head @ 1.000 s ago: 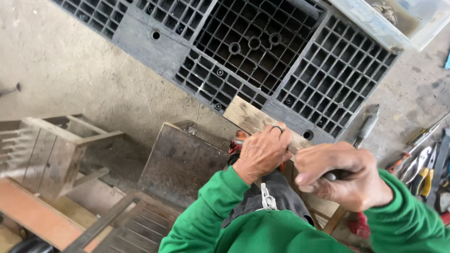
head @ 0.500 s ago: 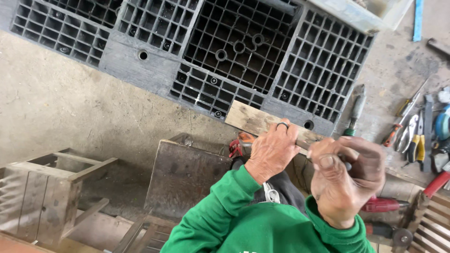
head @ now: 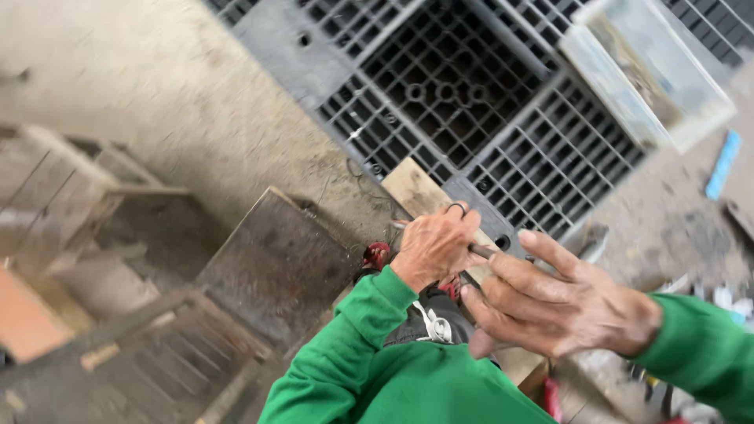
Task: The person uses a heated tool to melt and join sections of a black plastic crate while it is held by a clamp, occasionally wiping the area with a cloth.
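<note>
Green-sleeved left hand (head: 434, 247) pins a thin dark metal rod (head: 481, 251) against a wooden board (head: 416, 192) by the black plastic pallet (head: 471, 102); fingers curled tight. Right hand (head: 561, 302) hangs beside the rod, fingers loosely spread, holding nothing. Work looks midway, board unfinished.

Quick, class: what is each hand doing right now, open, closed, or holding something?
Left hand: closed on a thin dark rod, resting on the wooden board.
Right hand: open, fingers spread, touching that rod.
</note>
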